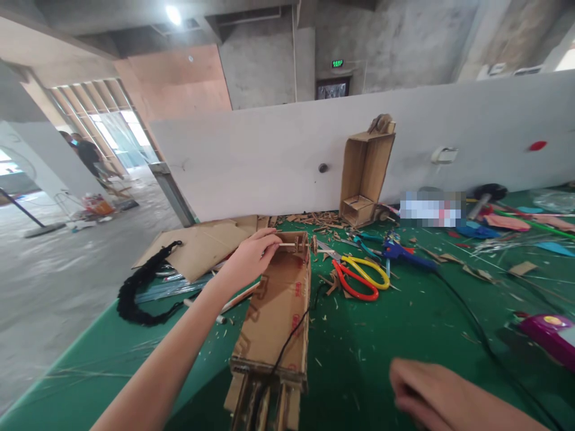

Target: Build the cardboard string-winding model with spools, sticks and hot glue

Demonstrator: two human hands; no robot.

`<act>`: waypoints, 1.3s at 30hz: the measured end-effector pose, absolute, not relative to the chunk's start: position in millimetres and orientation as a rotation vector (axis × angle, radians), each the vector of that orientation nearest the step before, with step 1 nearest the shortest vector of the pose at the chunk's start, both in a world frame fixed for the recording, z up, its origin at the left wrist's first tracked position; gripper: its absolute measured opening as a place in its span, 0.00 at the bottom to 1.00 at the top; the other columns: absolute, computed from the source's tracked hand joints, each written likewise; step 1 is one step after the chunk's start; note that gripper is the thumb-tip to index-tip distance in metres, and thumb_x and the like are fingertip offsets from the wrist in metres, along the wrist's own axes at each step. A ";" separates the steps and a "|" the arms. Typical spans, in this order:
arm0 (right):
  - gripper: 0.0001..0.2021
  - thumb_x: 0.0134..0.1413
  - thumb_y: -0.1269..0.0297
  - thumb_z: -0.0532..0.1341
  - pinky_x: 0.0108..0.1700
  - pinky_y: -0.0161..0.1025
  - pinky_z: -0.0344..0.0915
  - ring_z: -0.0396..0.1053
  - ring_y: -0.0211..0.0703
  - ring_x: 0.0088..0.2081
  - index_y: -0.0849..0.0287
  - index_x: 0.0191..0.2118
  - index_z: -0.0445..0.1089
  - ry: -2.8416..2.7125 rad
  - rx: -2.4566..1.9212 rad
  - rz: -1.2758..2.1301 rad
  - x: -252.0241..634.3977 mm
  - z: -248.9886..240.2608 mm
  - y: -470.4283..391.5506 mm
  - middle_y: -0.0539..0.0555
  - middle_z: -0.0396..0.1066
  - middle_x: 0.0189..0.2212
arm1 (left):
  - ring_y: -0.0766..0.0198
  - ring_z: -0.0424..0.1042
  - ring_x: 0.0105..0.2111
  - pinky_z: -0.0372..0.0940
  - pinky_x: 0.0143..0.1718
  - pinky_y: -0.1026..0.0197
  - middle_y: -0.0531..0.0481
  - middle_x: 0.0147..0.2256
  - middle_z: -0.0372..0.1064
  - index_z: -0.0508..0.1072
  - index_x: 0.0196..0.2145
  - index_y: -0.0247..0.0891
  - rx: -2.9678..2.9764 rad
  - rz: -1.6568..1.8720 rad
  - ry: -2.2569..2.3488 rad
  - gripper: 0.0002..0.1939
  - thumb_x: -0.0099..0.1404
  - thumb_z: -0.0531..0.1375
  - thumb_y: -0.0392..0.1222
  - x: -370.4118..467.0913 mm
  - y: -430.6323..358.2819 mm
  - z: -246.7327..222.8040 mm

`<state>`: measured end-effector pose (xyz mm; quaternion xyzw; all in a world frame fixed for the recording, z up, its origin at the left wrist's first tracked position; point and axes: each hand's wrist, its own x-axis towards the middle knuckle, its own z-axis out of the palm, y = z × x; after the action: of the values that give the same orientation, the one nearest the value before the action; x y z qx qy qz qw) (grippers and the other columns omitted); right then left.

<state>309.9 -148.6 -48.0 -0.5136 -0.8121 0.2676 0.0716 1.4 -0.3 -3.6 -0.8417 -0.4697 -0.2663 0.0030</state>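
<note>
My left hand (pixel 258 251) is at the far left corner of a shallow cardboard box (pixel 272 311). Its fingers are closed on a thin wooden stick (pixel 287 244) that runs across the box's far end. Small cardboard discs (pixel 299 243) sit on the stick, one more of them (pixel 313 243) just outside the right wall. Cardboard strips (pixel 283 407) extend from the box's near end, and a black cord (pixel 294 329) lies over it. My right hand (pixel 424 386), slightly blurred, is low at the right, apart from the box. Its fingers curl inward, and their inner side is hidden.
Red-and-yellow-handled scissors (pixel 359 278), a blue glue gun (pixel 406 254) and cardboard scraps (pixel 318 221) lie on the green table (pixel 359 341). Another cardboard box (pixel 366 173) stands upright by the white partition (pixel 269 161). A black braid-like bundle (pixel 135 293) lies left; a purple object (pixel 548 335) lies right.
</note>
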 end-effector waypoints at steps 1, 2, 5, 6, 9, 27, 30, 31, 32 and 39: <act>0.08 0.57 0.67 0.50 0.28 0.35 0.61 0.67 0.38 0.25 0.55 0.28 0.61 -2.369 -1.559 0.896 310.3 -46.1 -141.7 0.50 0.69 0.26 | 0.58 0.64 0.54 0.60 0.55 0.54 0.45 0.51 0.67 0.72 0.40 0.39 -2.642 -0.830 -1.468 0.14 0.68 0.47 0.39 1.3 -0.5 -3.3; 0.08 0.58 0.64 0.49 0.27 0.34 0.61 0.67 0.37 0.24 0.55 0.29 0.60 -2.291 -1.577 0.975 309.9 -43.9 -134.1 0.50 0.69 0.26 | 0.58 0.64 0.54 0.60 0.55 0.53 0.45 0.51 0.67 0.72 0.40 0.39 -2.645 -0.827 -1.462 0.14 0.68 0.47 0.39 1.2 -0.8 -2.8; 0.08 0.59 0.60 0.49 0.29 0.34 0.62 0.69 0.36 0.26 0.55 0.31 0.59 -2.128 -1.499 1.016 304.8 -34.4 -108.8 0.49 0.69 0.27 | 0.58 0.64 0.54 0.60 0.54 0.53 0.45 0.51 0.66 0.72 0.40 0.39 -2.646 -0.827 -1.454 0.14 0.68 0.47 0.39 1.4 -2.5 -0.9; 0.07 0.59 0.60 0.50 0.32 0.34 0.63 0.70 0.37 0.28 0.55 0.32 0.60 -2.101 -1.441 0.973 302.2 -30.1 -99.8 0.48 0.69 0.27 | 0.58 0.64 0.54 0.60 0.54 0.53 0.45 0.52 0.66 0.72 0.40 0.39 -2.644 -0.827 -1.458 0.14 0.68 0.47 0.39 1.6 -3.2 -0.1; 0.07 0.57 0.58 0.52 0.35 0.35 0.63 0.70 0.39 0.32 0.55 0.33 0.62 -2.029 -1.385 0.786 294.4 -17.5 -73.9 0.49 0.71 0.29 | 0.58 0.65 0.53 0.60 0.54 0.53 0.44 0.53 0.65 0.72 0.39 0.39 -2.641 -0.826 -1.463 0.14 0.68 0.47 0.40 1.4 -4.3 1.7; 0.14 0.61 0.57 0.48 0.36 0.41 0.61 0.67 0.52 0.45 0.60 0.42 0.65 -2.290 -2.032 -0.068 304.6 -48.3 -1.9 0.59 0.68 0.43 | 0.59 0.70 0.43 0.63 0.44 0.58 0.45 0.43 0.71 0.65 0.47 0.38 -2.414 -1.087 -1.757 0.16 0.69 0.44 0.46 -23.4 2.8 13.3; 0.15 0.61 0.57 0.49 0.40 0.43 0.61 0.65 0.54 0.45 0.62 0.43 0.66 -2.282 -2.004 -0.197 302.4 -57.3 -3.5 0.61 0.68 0.43 | 0.57 0.69 0.45 0.62 0.45 0.57 0.43 0.45 0.70 0.63 0.47 0.37 -2.328 -0.743 -1.909 0.17 0.68 0.41 0.40 -43.0 14.3 5.3; 0.16 0.61 0.57 0.49 0.40 0.44 0.61 0.65 0.54 0.46 0.63 0.44 0.66 -2.290 -1.983 -0.241 301.0 -59.7 -5.2 0.62 0.68 0.43 | 0.55 0.69 0.45 0.61 0.45 0.56 0.42 0.45 0.70 0.65 0.46 0.37 -2.350 -0.652 -1.934 0.16 0.67 0.42 0.39 -49.6 17.5 1.0; 0.16 0.61 0.57 0.49 0.40 0.44 0.61 0.65 0.55 0.46 0.63 0.44 0.67 -2.299 -1.962 -0.284 299.5 -61.9 -7.1 0.62 0.68 0.43 | 0.54 0.70 0.43 0.62 0.43 0.56 0.42 0.42 0.72 0.67 0.44 0.37 -2.384 -0.574 -1.954 0.15 0.65 0.45 0.39 -55.8 20.0 -3.8; 0.17 0.61 0.58 0.50 0.41 0.44 0.61 0.68 0.55 0.44 0.67 0.47 0.65 -2.352 -1.922 -0.330 292.4 -68.4 -16.2 0.65 0.69 0.41 | 0.56 0.73 0.35 0.64 0.36 0.60 0.47 0.35 0.76 0.73 0.36 0.39 -2.577 -0.116 -2.043 0.11 0.56 0.53 0.38 -80.7 23.8 -25.9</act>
<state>292.4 -16.2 -68.4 -0.6284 -0.7691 -0.1081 0.0431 -80.7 23.8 -25.9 -0.7810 -0.6191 -0.0351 -0.0742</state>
